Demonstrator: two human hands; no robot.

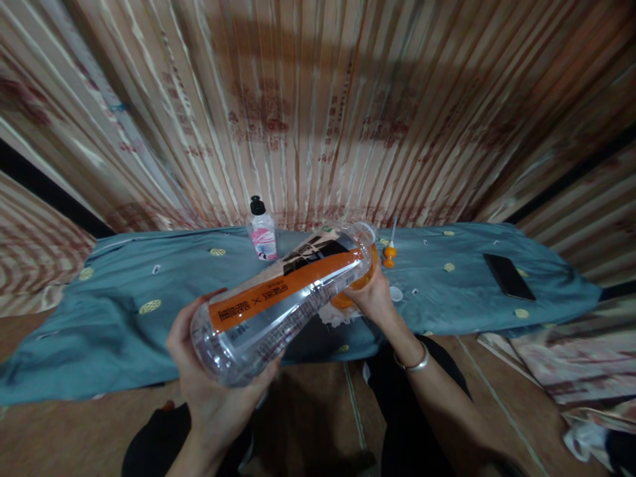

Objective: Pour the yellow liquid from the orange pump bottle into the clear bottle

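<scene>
My left hand (pixel 209 377) grips the base of a large clear plastic bottle (pixel 283 298) with an orange and black label. The bottle is tilted, with its open neck pointing up and to the right. Its mouth sits over an orange container (pixel 348 295) that my right hand (pixel 372 295) holds, fingers wrapped round it; most of that container is hidden behind the bottle. A silver bangle (pixel 412 363) is on my right wrist. A small white cap (pixel 396 294) lies on the cloth just right of my right hand.
A teal cloth (pixel 149 291) covers the low surface in front of me. On it stand a small pump bottle with a pink label (pixel 262 233), a small orange-tipped item (pixel 390 255) and a black phone (pixel 509 276). A striped curtain hangs behind. Bundled fabric lies at right.
</scene>
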